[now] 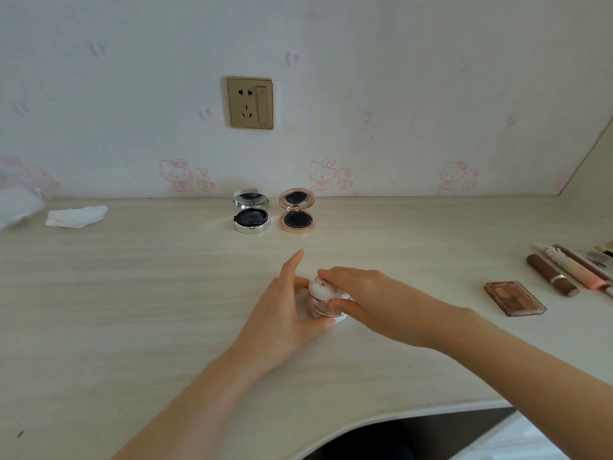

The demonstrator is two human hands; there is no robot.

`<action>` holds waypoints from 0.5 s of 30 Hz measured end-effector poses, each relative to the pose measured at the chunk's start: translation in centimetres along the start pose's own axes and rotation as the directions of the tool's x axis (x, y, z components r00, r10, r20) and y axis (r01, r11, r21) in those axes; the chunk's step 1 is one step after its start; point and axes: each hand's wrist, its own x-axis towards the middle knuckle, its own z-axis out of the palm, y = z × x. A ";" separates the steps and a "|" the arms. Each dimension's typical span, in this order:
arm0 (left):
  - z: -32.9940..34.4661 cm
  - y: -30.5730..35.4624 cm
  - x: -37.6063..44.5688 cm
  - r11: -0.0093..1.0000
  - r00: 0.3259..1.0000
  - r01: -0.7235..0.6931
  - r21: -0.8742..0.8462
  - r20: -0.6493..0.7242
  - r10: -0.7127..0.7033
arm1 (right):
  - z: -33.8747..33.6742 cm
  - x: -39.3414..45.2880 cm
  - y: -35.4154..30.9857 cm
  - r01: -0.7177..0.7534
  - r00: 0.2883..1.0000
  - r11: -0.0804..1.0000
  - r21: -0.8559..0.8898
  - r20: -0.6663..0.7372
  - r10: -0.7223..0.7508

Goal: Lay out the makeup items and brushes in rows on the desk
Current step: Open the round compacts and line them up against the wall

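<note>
Your desk (132, 293) is a pale wood-grain top with a curved cut-out at the near edge, below the grip. Beyond the grip, the wall (398, 78) meets the desk's back edge; it is papered white with faint pink cartoon cats and small lilac marks. Straight up from the grip, slightly left, you have a brass-coloured socket plate (249, 103) with a switch on its right half. Far left of the grip, a crumpled white tissue (76, 216) lies near the wall. Light is soft and even. At upper right a second wall (593, 167) angles in.
</note>
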 end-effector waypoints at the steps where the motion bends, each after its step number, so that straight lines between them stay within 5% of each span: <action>1: 0.0 -0.1 0.0 1.000 1.000 -0.004 0.012 0.012 0.004 | 0.1 0.0 0.0 0.009 1.000 1.000 -0.011 -0.001 -0.009; 15: 0.3 -0.5 0.2 0.994 1.000 0.006 0.106 -0.020 -0.004 | -0.8 1.3 0.3 -0.016 0.998 1.000 0.016 -0.059 0.017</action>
